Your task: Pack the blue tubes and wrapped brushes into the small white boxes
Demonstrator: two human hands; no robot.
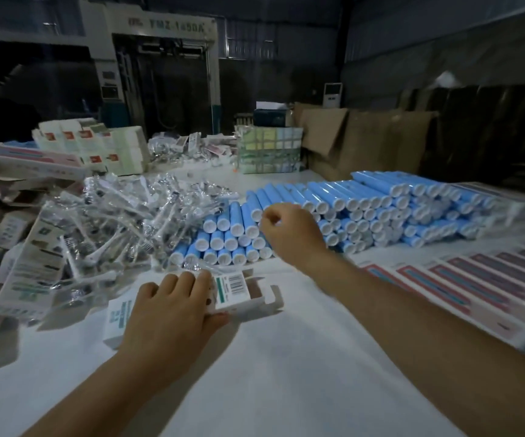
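Head view: left hand grips small white box, end flap open. Right hand, fingers curled, empty, reaches the blue tubes. Step judged: tube pick; next, pinch one tube and draw it out.

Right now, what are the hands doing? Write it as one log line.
left hand: holds small white box on table | right hand: reaching at blue tubes, grip unclear | box end: open

The table has a white surface. Directly on it: stacked blue tubes, a heap of wrapped brushes, one small white box, flat printed cartons at right, and what appear to be further boxes at the far edge.
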